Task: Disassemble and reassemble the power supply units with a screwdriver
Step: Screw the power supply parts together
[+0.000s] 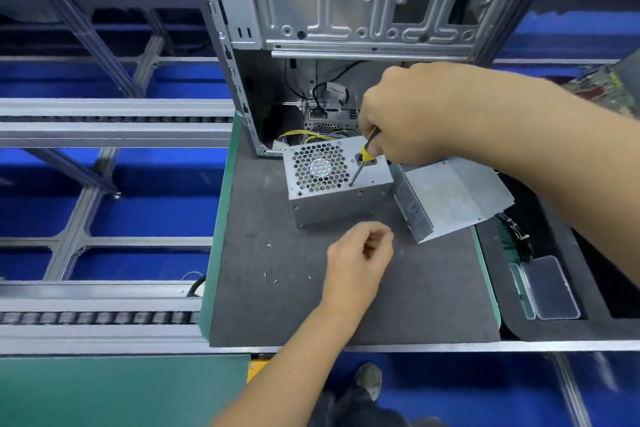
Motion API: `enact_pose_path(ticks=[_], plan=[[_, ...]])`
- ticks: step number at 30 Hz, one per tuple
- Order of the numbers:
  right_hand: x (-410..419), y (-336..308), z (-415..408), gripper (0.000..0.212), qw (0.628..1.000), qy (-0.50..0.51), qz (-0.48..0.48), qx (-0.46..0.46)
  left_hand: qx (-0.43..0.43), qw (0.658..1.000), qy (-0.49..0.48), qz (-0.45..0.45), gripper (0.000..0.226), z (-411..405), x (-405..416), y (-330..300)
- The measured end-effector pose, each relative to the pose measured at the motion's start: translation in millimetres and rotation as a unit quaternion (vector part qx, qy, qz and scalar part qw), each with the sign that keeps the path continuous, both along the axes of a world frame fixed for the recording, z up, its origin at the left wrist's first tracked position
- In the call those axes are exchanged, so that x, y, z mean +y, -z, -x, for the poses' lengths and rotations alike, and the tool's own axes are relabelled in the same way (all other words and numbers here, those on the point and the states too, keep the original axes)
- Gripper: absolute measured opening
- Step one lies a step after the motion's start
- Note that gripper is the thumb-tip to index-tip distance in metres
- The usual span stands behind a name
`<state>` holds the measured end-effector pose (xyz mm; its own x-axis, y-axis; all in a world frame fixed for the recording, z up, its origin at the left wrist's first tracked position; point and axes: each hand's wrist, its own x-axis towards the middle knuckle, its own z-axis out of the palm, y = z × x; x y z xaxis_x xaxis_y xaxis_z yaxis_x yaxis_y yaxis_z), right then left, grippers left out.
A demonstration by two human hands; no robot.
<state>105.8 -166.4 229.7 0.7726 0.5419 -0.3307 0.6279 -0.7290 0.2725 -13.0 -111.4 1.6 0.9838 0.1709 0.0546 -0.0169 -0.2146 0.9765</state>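
The power supply unit (337,180) is a bare grey metal box standing on the dark mat (277,305), just in front of the open computer case (332,28). Its upper face carries a honeycomb fan grille with a round hub sticker behind it — the print on that sticker is too blurred to read — and a dark socket recess beside the grille. Small holes dot the side panel. Yellow and purple wires (311,137) trail from behind it into the case.

The right hand (412,114) grasps the yellow-and-black handle of a screwdriver (362,161), whose shaft slants down so the tip meets the unit's top face near the grille's edge. The left hand (358,256) hovers just in front of the unit with its fingers curled in; whether they pinch anything I cannot tell.

A second grey unit (446,198) lies tilted right beside the first, with a label on its narrow side — unreadable. A few tiny screws (275,281) lie scattered on the mat, and a clear plastic box (550,288) sits well to the right.
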Motion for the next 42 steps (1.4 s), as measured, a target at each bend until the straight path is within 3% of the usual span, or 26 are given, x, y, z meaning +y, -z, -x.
enact_pose_path(ticks=[2, 5, 12, 15, 17, 21, 25, 29, 32, 36, 42], plan=[[-1.9, 1.9, -2.0, 0.014, 1.000, 0.006, -0.005, 0.003, -0.053, 0.993, -0.069, 0.074, 0.026, -10.0, 23.0, -23.6], [-6.2, 6.0, -4.0, 0.018, 1.000, 0.008, -0.006, 0.005, -0.097, 0.980, -0.117, 0.129, 0.020, -34.7, 50.8, -51.4], [-20.8, 14.7, 2.1, 0.023, 0.999, 0.014, -0.037, -0.003, -0.010, 0.972, -0.105, 0.209, 0.009, -68.5, 75.1, -56.8], [-44.3, 18.2, -1.0, 0.017, 0.990, 0.059, -0.125, 0.027, -0.010, 0.962, -0.105, 0.254, 0.010, -73.2, 79.1, -54.4], [-63.6, 25.7, -3.7, 0.017, 0.965, 0.105, -0.237, 0.048, -0.004, 0.954, -0.107, 0.280, 0.011, -75.6, 81.5, -55.9], [-83.9, 66.1, 4.3, 0.014, 0.872, 0.181, -0.450, 0.066, 0.014, 0.941, -0.113, 0.319, 0.015, -78.9, 86.5, -58.9], [-78.4, 112.6, 20.3, 0.025, 0.789, 0.224, -0.559, 0.119, 0.032, 0.936, -0.124, 0.327, 0.020, -83.9, 87.7, -59.0], [-64.0, 136.7, 26.6, 0.028, 0.733, 0.232, -0.625, 0.137, 0.034, 0.940, -0.120, 0.318, 0.024, -85.1, 87.9, -58.0], [-55.4, 142.7, 28.2, 0.032, 0.715, 0.229, -0.643, 0.150, 0.036, 0.945, -0.114, 0.304, 0.025, -85.2, 88.1, -57.9], [-49.3, 141.5, 28.1, 0.048, 0.718, 0.212, -0.642, 0.163, 0.032, 0.949, -0.108, 0.294, 0.027, -85.0, 87.6, -59.7], [-51.1, 144.5, 25.3, 0.027, 0.711, 0.228, -0.647, 0.153, 0.038, 0.949, -0.115, 0.290, 0.028, -85.6, 89.0, -59.1]])
